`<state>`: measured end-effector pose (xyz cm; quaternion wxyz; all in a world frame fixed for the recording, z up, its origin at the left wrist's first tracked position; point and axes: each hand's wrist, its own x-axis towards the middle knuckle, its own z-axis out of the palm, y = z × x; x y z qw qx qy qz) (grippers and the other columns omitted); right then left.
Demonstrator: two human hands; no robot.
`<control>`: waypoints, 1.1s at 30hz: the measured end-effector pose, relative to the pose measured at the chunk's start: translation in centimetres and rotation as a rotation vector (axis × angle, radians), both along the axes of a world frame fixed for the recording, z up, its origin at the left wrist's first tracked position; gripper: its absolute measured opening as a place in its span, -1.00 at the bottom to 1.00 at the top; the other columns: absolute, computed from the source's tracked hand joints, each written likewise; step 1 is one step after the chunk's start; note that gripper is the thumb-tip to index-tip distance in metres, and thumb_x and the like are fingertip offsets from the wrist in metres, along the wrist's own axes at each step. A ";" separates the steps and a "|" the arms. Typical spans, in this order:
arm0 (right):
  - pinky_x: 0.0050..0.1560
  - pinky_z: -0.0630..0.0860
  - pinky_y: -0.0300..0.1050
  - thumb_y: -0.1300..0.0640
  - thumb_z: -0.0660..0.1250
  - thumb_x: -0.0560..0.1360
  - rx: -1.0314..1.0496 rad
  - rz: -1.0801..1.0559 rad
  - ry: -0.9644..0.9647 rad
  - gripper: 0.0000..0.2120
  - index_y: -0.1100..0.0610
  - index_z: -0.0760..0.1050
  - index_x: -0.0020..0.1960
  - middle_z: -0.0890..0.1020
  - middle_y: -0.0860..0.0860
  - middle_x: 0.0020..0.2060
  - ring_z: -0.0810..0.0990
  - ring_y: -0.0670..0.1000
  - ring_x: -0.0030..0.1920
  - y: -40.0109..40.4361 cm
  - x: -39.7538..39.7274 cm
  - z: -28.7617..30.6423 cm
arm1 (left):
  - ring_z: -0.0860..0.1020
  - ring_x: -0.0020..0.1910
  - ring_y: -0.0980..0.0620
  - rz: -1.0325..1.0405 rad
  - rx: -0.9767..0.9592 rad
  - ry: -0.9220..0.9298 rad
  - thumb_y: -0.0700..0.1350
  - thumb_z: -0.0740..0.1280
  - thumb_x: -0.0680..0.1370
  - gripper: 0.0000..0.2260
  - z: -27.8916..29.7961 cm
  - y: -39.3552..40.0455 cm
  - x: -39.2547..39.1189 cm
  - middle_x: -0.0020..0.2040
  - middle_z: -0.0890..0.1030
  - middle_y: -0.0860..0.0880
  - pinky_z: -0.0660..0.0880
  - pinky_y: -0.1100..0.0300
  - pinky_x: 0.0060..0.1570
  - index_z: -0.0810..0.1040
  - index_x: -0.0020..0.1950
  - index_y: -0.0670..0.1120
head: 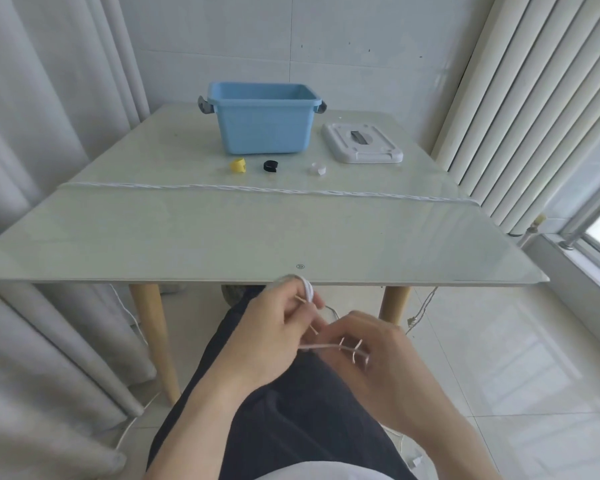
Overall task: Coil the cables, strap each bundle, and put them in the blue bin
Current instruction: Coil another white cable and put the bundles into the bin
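Low in the frame, below the table (153, 237) edge: left hand (274, 327) gripping white coil (307, 292), right hand (371, 355) curled round thin cable (321, 347); bin (264, 129) upper centre.

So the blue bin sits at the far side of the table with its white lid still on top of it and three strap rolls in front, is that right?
Not quite: the white lid is off, lying on the table to the right of the blue bin, which stands open. The rest holds in the head view: the bin is at the far side, with yellow, black and white strap rolls in front.
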<state>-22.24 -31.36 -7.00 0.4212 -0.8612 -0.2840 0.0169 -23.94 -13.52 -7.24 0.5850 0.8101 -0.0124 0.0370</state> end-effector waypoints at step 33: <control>-0.28 0.41 -0.15 -0.11 0.10 0.65 0.757 0.051 0.752 -0.49 0.14 0.47 -0.36 0.32 0.05 -0.49 0.33 0.02 -0.46 2.5 1.8 -1.9 | 0.03 -0.52 0.06 -0.159 -0.639 0.198 0.12 0.33 0.54 -0.65 -0.9 -0.2 0.7 -0.50 0.09 0.01 0.12 0.28 -0.53 0.59 -0.28 -0.11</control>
